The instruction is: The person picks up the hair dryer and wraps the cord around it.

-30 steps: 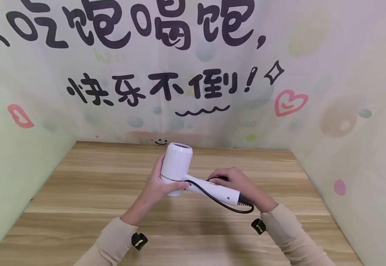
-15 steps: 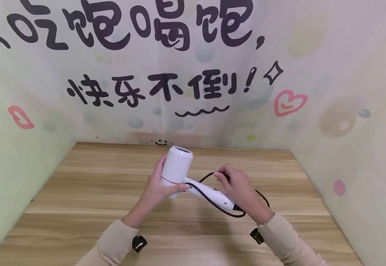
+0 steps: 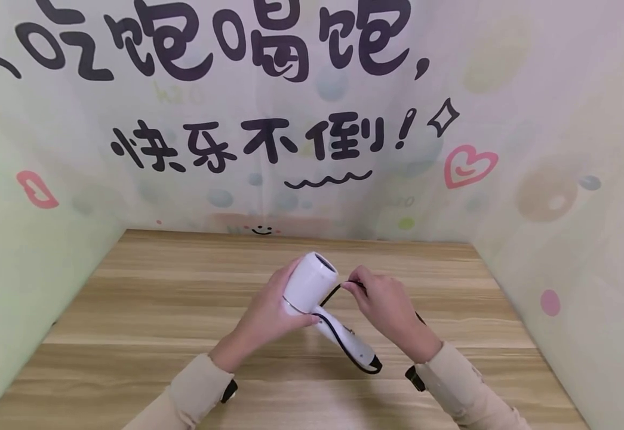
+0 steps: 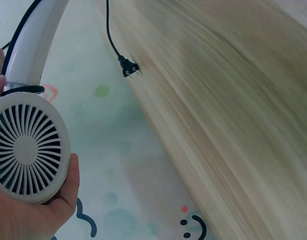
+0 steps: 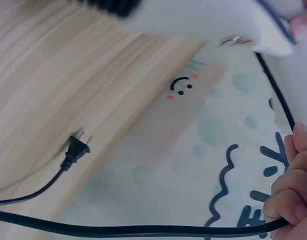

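A white hair dryer (image 3: 309, 283) is held above the table by my left hand (image 3: 266, 313), whose fingers wrap the barrel behind its nozzle. The thumb presses near the joint with the handle (image 3: 346, 340), where the black cord runs along. In the left wrist view, the round slotted rear grille (image 4: 26, 150) faces the camera. My right hand (image 3: 389, 304) grips the black power cord (image 5: 143, 231) with curled fingers, to the right of the barrel. The cord's free end has a two-pin plug (image 5: 76, 150), seen in both wrist views close over the wood.
The wood-grain table (image 3: 172, 334) spreads below both hands. A printed cloth backdrop (image 3: 269, 197) with dark lettering stands at its back edge, and pale side walls (image 3: 575, 257) flank it.
My left hand has moved right and turned the dryer, so its nozzle leans right and its handle points further down. My right hand has lifted and drawn the cord away from the handle.
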The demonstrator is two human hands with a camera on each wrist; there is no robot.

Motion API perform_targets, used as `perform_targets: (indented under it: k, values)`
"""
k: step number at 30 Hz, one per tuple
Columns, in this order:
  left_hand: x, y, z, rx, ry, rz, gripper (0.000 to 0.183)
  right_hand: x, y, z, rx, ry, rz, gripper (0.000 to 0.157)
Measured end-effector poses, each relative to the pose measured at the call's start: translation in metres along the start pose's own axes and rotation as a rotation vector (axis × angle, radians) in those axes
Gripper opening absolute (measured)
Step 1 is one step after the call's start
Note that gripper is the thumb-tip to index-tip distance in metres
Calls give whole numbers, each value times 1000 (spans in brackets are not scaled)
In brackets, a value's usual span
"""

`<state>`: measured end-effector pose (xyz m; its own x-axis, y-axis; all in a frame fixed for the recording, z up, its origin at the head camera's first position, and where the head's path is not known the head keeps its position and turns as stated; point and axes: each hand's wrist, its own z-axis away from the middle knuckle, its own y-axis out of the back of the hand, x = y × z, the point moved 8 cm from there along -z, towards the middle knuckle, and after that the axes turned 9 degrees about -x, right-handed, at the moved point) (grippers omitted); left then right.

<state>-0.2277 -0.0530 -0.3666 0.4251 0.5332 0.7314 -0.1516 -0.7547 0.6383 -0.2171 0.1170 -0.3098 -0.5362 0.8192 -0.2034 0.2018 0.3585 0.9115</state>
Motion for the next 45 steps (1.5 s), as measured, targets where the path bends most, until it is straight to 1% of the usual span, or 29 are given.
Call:
perform_targets:
  k: [2, 5, 8, 10, 13, 15, 17, 19, 20, 23, 26, 27, 30, 34, 37, 40, 42, 45]
  values:
    - [-3, 1, -1, 20, 26, 11, 102, -3, 2, 0, -13, -4, -4, 13]
    - [-7, 4, 0, 45, 57, -2, 103, -10, 7, 1, -35, 10, -12, 14]
    - [-7, 4, 0, 44, 50, -51, 103, -16, 10, 0, -76, 14, -25, 14]
    - [-6, 4, 0, 46, 34, -74, 102, -18, 10, -1, -129, -7, -61, 14]
    - [-9, 6, -1, 68, 35, -80, 100, -20, 6, -1, -254, -58, -166, 18]
    - [-15, 7, -1, 88, 59, -69, 99, -23, 2, 0, -344, -80, -257, 22]
    - [-20, 8, -1, 103, 95, -57, 100, -28, -4, 2, -419, -84, -354, 25]
    - [-23, 7, -1, 111, 123, -39, 99, -34, -9, 4, -463, -79, -446, 25]
    - [-23, 7, -2, 119, 126, -33, 100, -38, -12, 6, -476, -76, -489, 25]
    - [-23, 8, -3, 156, 137, -2, 101, -50, -19, 9, -476, -62, -558, 23]
    - [-23, 11, -4, 203, 146, 25, 103, -63, -27, 12, -459, -37, -559, 22]
    - [-23, 12, -4, 214, 159, 43, 103, -66, -30, 13, -462, -29, -551, 22]
    - [-25, 16, -3, 252, 189, 104, 104, -74, -43, 17, -487, -5, -551, 21]
    - [-25, 23, -2, 298, 197, 226, 103, -77, -59, 21, -550, 26, -552, 23]
    - [-22, 26, -1, 290, 202, 287, 102, -73, -68, 22, -586, 46, -554, 23]
    - [-21, 24, 0, 257, 241, 330, 100, -67, -78, 20, -606, 60, -553, 22]
    - [-22, 23, 1, 239, 271, 363, 99, -60, -85, 18, -612, 53, -530, 21]
    - [-23, 20, 2, 209, 296, 428, 97, -47, -92, 15, -612, 38, -484, 20]
